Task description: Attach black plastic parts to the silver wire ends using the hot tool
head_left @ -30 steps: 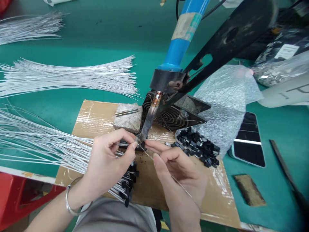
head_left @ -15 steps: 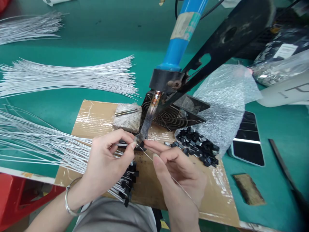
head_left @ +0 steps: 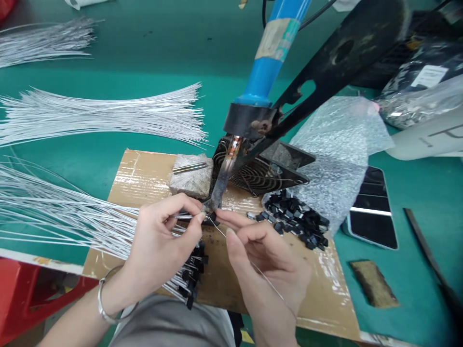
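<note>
My left hand [head_left: 161, 246] is pinched closed on the end of a thin white wire, right at the tip of a soldering iron [head_left: 264, 79]. Its fingertips partly hide the wire end. Thin solder wire [head_left: 268, 279] runs through my right hand [head_left: 271, 270], whose thumb and fingers close on it, and its end reaches the iron's tip. The iron points down, held in a dark metal stand arm [head_left: 325, 72]. Beneath my left hand lies a bundle of white wires [head_left: 97, 219] with small black connectors [head_left: 191, 277] on their near ends.
A cardboard sheet [head_left: 318, 299] covers the work spot. On it are a block with metal rods [head_left: 190, 178], a small fan [head_left: 260, 173] and a pile of black parts [head_left: 298, 219]. A phone [head_left: 372, 207], a brown pad [head_left: 374, 284] and more white wires [head_left: 108, 115] lie around.
My right thumb has shifted slightly left along the solder wire, towards the iron's tip. My left hand has hardly moved.
</note>
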Tool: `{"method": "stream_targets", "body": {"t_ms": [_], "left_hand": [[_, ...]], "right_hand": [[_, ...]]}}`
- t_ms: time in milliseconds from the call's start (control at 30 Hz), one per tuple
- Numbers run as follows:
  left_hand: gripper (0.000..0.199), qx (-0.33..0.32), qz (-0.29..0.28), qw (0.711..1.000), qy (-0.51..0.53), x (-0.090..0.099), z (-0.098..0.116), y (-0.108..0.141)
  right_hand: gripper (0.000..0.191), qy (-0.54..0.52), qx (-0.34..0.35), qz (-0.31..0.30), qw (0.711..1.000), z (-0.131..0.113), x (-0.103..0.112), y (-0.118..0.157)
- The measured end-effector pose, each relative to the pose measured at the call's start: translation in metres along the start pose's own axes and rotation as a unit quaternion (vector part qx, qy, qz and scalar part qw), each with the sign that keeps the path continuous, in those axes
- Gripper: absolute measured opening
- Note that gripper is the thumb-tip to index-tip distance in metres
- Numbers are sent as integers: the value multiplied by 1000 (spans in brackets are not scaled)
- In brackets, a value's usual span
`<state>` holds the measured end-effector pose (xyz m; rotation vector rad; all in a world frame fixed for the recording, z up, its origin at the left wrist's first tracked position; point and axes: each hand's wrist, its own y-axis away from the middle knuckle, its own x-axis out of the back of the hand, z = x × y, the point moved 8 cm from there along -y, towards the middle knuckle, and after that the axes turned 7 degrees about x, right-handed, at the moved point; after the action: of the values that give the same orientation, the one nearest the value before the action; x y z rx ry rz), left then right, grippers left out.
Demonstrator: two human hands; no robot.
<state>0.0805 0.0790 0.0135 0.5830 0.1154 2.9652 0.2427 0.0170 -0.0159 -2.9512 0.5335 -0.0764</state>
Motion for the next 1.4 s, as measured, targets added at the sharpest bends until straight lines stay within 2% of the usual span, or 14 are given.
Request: {"method": "stream_targets", "body": {"t_ms": [467, 967, 1400], "left_hand": [[15, -9, 4, 1000, -10, 0, -1, -1], [16, -13, 3, 1000, -10, -1, 2, -1], [15, 15, 0, 1000, -9, -2, -3, -1]], "right_hand": [[21, 35, 44, -4, 998, -2, -1, 1], [22, 54, 52, 3, 997, -6, -1, 1], [22, 56, 46, 0, 997, -3, 0, 2]]}}
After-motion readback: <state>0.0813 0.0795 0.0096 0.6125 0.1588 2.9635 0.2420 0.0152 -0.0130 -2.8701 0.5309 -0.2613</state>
